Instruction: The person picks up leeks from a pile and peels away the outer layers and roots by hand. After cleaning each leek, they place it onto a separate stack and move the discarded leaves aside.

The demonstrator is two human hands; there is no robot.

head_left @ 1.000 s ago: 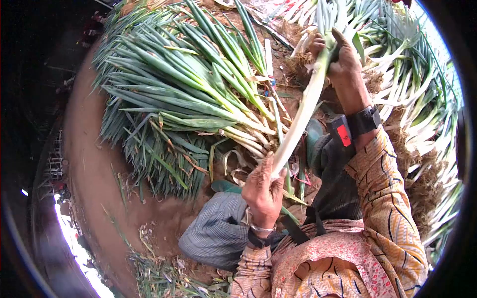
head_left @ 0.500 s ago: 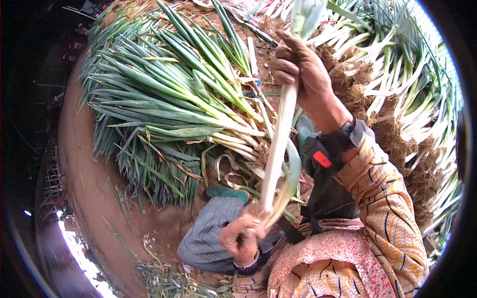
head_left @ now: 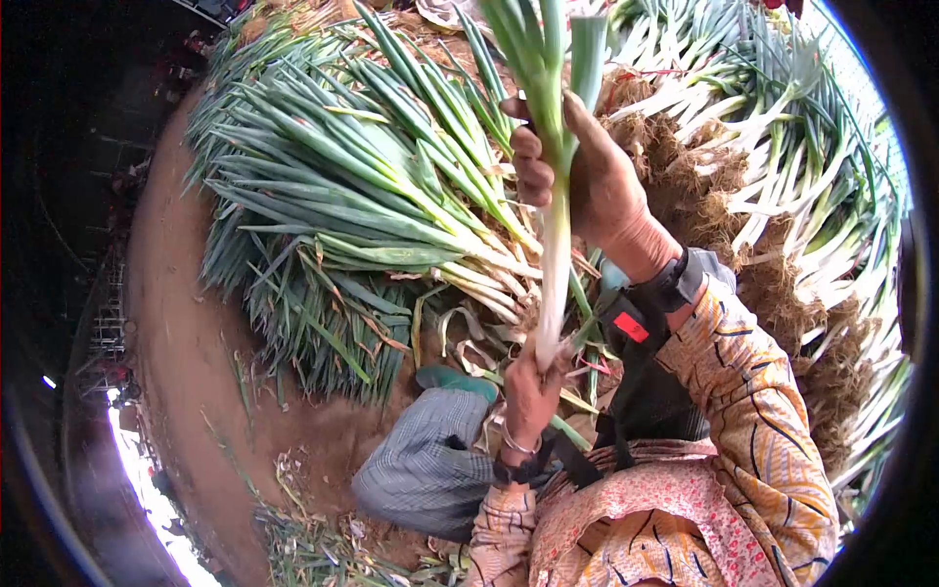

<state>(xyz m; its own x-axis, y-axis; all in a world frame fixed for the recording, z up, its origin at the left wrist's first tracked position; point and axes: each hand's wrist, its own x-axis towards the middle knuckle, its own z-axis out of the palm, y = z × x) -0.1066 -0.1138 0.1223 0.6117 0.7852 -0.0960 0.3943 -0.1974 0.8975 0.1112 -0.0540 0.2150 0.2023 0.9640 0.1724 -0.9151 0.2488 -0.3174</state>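
Note:
My right hand [head_left: 604, 186] is closed around the upper shaft of a long green onion [head_left: 555, 254], thumb on the right and fingers wrapped from the left. The onion stands almost upright in the view, green leaves at the top and white stem below. My left hand [head_left: 531, 396] is closed at the bottom of the white stem, covering most of the root end. Just left of the stem lies a large pile of untrimmed green onions [head_left: 352, 196], roots toward me.
More green onions with white stems and brown, bushy roots [head_left: 724, 176] are stacked along the right. Leaf scraps [head_left: 342, 538] litter the dirt ground [head_left: 176, 323] at lower left. My bent knee [head_left: 421, 479] and green shoe [head_left: 458, 382] are below the pile.
My left hand has moved up and right along with the onion's root end. My right hand has shifted slightly down, and more green leaves show above it. A pale leaf strip curving from my left hand no longer shows.

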